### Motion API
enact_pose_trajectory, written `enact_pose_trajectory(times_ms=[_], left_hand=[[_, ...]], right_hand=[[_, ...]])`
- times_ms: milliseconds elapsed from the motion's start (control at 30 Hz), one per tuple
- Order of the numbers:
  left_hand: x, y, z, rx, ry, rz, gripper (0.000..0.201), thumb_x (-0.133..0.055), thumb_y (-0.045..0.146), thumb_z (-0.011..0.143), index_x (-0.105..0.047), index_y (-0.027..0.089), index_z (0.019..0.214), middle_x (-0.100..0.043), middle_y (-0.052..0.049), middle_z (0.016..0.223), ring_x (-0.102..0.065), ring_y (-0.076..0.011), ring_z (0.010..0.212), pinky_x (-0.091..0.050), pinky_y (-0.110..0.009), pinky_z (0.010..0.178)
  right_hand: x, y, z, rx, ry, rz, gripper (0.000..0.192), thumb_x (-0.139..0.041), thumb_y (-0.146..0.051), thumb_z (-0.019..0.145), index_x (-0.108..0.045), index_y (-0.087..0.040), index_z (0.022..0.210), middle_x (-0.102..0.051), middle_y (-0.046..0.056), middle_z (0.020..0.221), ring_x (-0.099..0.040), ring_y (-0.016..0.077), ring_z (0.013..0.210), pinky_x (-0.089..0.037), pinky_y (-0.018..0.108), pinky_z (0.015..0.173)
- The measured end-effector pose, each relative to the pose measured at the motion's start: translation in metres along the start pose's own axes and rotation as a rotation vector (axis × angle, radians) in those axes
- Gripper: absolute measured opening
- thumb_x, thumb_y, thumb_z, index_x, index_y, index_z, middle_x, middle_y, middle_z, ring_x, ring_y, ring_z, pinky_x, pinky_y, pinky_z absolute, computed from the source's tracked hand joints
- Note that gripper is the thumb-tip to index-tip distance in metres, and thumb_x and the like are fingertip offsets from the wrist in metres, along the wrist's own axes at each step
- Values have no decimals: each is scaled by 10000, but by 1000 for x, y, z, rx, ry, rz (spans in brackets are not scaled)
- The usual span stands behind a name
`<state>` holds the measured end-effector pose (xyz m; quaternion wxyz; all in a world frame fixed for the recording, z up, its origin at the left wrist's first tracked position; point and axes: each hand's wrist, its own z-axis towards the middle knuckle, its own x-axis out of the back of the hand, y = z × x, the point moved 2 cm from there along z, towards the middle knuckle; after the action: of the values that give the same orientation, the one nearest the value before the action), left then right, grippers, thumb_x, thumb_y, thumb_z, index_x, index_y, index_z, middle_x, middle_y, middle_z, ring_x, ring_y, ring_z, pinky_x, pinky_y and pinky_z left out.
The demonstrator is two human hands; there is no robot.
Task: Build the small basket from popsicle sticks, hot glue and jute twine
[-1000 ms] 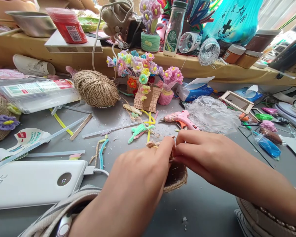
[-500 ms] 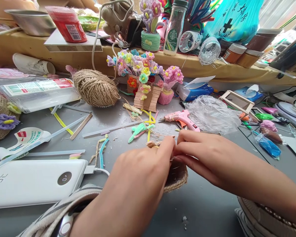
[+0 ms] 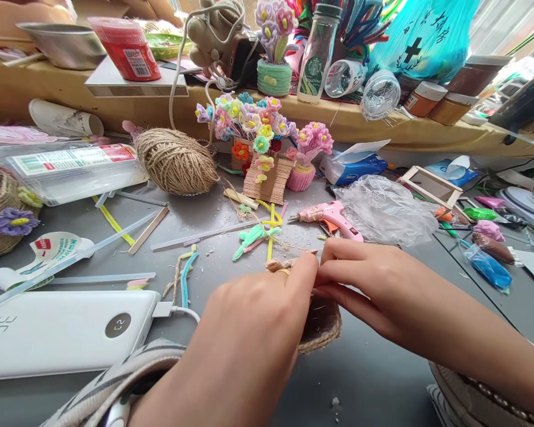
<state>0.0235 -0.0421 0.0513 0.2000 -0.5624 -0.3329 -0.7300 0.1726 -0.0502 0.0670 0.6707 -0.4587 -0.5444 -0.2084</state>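
Note:
Both hands meet over a small twine-wrapped container [image 3: 323, 335] on the grey table, its rim of brown twine showing below the fingers. My left hand [image 3: 253, 326] is closed around its near left side and hides much of it. At its far rim, my right hand [image 3: 360, 279] pinches with thumb and fingers right beside the left fingertips. What lies between the right fingers is hidden, perhaps part of the rim. A pink glue gun [image 3: 331, 218] rests just beyond the right hand. Pale green pipe-cleaner pieces [image 3: 251, 240] lie beyond the left hand.
A large ball of twine [image 3: 175, 161] sits at the back left, near pipe-cleaner flowers [image 3: 253, 118]. On the left are a white power bank [image 3: 53, 332] with a cable, glue sticks [image 3: 89, 243] and a plastic box [image 3: 75, 172]. Crumpled clear plastic [image 3: 387, 207] lies right of the glue gun.
The whole scene sits slightly lower and further right in the view. Both hands keep nearly the same grip at the container's rim.

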Motion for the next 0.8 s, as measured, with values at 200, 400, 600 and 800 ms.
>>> enact_pose_trajectory(times_ms=[200,400,600,800], left_hand=[[0,0,-2,-6,11,-22,165,-449,120,780,-387,226,891,-606,53,648,-575,-150,508,-303,-251,443],[-1,1,-2,-12,-18,-30,115,-405,127,811,-394,222,875,-610,42,660,-576,-146,509,-317,-251,443],[-1,1,-1,-15,-8,-40,140,-381,138,812,-385,217,928,-618,37,685,-592,-149,538,-343,-252,451],[-3,1,-3,-4,-2,-44,168,-397,149,793,-372,218,945,-616,44,662,-588,-139,516,-329,-244,442]], right_hand=[[1,0,2,20,24,14,257,-341,-245,878,-569,-176,781,-546,26,781,-500,117,670,-406,245,579],[-1,-1,0,24,22,-13,281,-331,-236,879,-586,-172,780,-528,27,724,-483,112,613,-387,234,529],[-3,-2,-2,51,70,-110,197,-382,-140,853,-561,-175,778,-510,4,723,-455,97,611,-333,219,507],[-4,-3,-5,67,76,-132,165,-411,-127,841,-562,-170,791,-512,-1,743,-448,86,625,-311,213,512]])
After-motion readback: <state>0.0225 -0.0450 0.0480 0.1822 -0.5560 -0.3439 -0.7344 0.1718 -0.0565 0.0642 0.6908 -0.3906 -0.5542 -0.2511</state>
